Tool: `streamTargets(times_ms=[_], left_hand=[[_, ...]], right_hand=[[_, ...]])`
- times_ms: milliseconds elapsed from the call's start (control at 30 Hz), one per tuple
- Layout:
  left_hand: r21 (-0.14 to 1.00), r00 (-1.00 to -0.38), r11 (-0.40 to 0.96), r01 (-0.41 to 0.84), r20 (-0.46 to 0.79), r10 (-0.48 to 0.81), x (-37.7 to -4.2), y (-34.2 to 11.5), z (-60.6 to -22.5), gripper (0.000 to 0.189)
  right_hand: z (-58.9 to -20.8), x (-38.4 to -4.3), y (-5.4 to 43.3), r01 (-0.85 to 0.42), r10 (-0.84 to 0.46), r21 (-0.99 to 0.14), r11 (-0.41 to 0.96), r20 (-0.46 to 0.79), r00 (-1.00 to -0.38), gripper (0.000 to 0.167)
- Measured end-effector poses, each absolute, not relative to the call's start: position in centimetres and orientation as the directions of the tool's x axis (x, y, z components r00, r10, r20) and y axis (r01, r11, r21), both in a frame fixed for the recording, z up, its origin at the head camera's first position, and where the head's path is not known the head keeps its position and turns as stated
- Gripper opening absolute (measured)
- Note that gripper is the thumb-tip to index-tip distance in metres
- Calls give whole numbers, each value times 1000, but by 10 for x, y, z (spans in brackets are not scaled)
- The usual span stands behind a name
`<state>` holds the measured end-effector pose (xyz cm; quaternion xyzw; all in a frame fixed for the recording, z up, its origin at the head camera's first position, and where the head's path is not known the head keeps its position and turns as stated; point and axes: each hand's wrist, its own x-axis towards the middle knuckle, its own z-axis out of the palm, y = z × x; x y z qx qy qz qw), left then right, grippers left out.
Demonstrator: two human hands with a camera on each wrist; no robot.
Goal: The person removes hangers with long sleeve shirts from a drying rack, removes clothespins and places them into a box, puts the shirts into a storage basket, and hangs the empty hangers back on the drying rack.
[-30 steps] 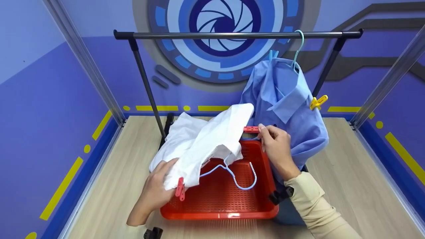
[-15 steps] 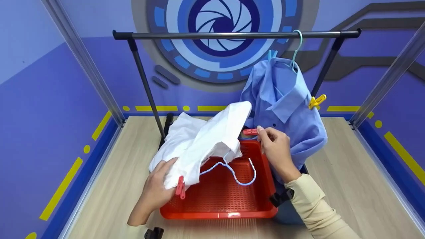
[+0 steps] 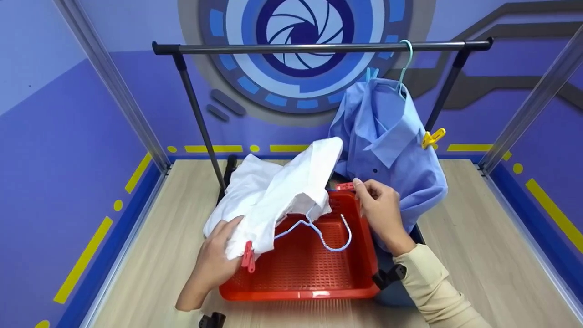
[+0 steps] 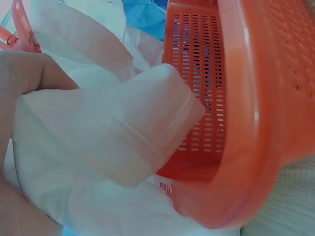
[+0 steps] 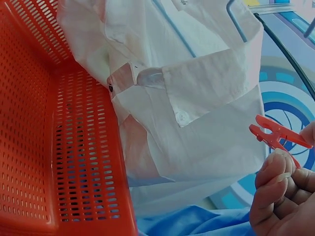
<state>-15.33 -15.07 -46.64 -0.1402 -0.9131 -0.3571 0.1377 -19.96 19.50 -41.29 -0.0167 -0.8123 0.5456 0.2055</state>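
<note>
1 white fabric shirt (image 3: 278, 191) lies mid-frame, gripped by the left hand (image 3: 216, 254), while the right hand (image 3: 381, 210), slightly lower than 1 second ago, pinches a red plastic clothespin (image 3: 345, 186) clear of it, so not yet clipped on.

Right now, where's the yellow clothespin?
In the head view, the yellow clothespin is on the right, clipped to the blue shirt by the right rack post.

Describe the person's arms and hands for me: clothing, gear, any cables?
The left hand and right hand are ungloved. On the right, a creased cream sleeve and a black wrist unit. On the left, a bit of cream cuff and a second black unit at the head view's lower edge. No cables are visible.
</note>
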Motion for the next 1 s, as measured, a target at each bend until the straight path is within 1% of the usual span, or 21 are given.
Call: streamTargets(times_ms=[167,333,433,600,1000], left_hand=[[599,-916,714,362,369,155,-153,-149,-467,69],[586,-909,721,369,390,148,-152,-149,-469,71],[593,-913,720,360,384,140,-153,-148,-469,72],[605,-921,718,344,367,132,-153,-147,-468,68],[636,-933,703,319,342,114,-155,-143,-468,70]], right_hand=[[-415,-198,196,-149,269,-907,393,268,-925,38],[-418,-195,200,-147,261,-911,386,261,-929,38],[-422,-193,203,-157,258,-909,385,269,-928,42],[-427,-191,206,-168,250,-921,352,266,-931,47],[-438,-186,212,-145,260,-933,328,237,-936,46]])
